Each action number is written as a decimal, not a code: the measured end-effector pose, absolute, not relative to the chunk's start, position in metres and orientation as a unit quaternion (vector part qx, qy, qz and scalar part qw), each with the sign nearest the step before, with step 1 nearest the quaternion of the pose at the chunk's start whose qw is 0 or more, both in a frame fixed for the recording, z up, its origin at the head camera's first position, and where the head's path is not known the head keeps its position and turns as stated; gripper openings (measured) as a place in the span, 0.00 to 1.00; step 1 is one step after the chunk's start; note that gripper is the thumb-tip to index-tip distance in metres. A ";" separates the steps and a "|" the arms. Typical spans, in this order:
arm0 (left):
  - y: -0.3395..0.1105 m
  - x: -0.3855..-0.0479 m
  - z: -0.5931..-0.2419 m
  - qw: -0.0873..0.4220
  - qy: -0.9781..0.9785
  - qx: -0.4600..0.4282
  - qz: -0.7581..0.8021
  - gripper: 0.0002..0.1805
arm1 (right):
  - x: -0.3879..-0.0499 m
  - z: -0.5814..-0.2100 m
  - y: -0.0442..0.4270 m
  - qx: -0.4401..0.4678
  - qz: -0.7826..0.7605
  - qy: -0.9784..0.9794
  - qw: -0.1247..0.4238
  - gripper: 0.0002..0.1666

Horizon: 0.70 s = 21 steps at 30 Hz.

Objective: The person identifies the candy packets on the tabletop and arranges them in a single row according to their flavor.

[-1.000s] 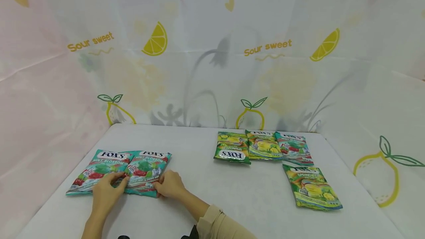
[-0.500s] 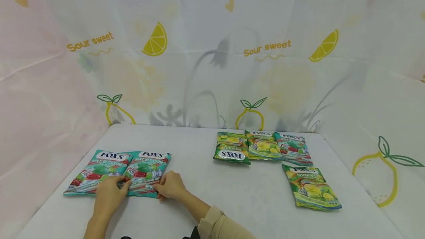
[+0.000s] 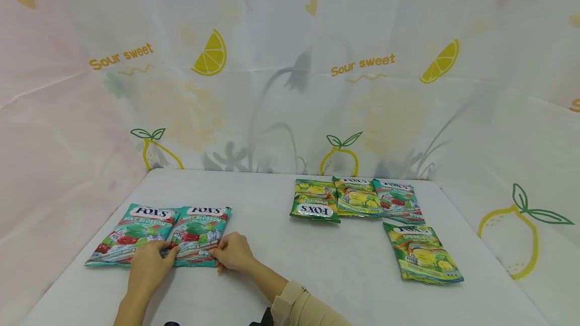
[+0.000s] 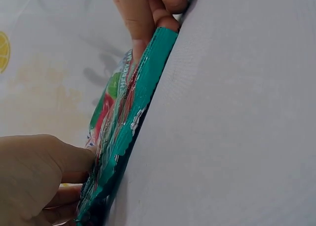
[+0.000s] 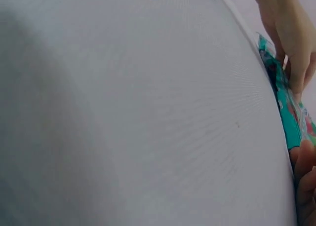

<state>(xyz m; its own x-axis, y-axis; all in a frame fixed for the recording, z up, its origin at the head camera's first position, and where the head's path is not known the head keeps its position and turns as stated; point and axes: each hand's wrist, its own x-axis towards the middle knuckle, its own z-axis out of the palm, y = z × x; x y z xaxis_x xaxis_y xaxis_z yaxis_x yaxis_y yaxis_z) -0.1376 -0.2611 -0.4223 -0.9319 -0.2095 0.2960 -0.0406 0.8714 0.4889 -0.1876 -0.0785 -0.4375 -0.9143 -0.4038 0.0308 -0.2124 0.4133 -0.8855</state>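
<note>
Two teal mint candy bags lie side by side on the left of the white table in the head view, the left bag (image 3: 134, 234) touching or slightly overlapping the right bag (image 3: 199, 235). My left hand (image 3: 149, 268) holds the right bag by its lower left part, thumb on top; its other fingers lie partly hidden near the seam between the bags. My right hand (image 3: 233, 252) pinches the same bag at its lower right corner. In the left wrist view, the bag's teal bottom edge (image 4: 143, 95) stretches between both hands, close to the table.
Back right, a green-yellow candy bag (image 3: 314, 201) lies beside another green-yellow bag (image 3: 359, 198) and a teal bag (image 3: 399, 201). In front of them is one more green-yellow bag (image 3: 424, 254). A lemon-print cloth (image 3: 272, 89) hangs behind the table.
The left hand has shifted a little right and lower, onto the right bag's lower left. The left bag sits slightly further left. The right hand keeps its pinch at the corner.
</note>
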 end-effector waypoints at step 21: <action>-0.262 -0.137 -0.422 0.156 -0.948 0.069 -0.268 0.19 | -0.185 -0.436 -0.072 -0.193 -0.533 0.816 0.112 0.14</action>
<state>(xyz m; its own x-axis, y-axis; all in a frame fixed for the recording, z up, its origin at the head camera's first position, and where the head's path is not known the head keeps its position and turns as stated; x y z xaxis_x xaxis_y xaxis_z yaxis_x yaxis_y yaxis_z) -0.1372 -0.2618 -0.4223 -0.9419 -0.2139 0.2589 -0.0469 0.8472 0.5292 -0.1850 -0.0721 -0.4358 -0.9003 -0.4347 0.0242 -0.1968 0.3567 -0.9132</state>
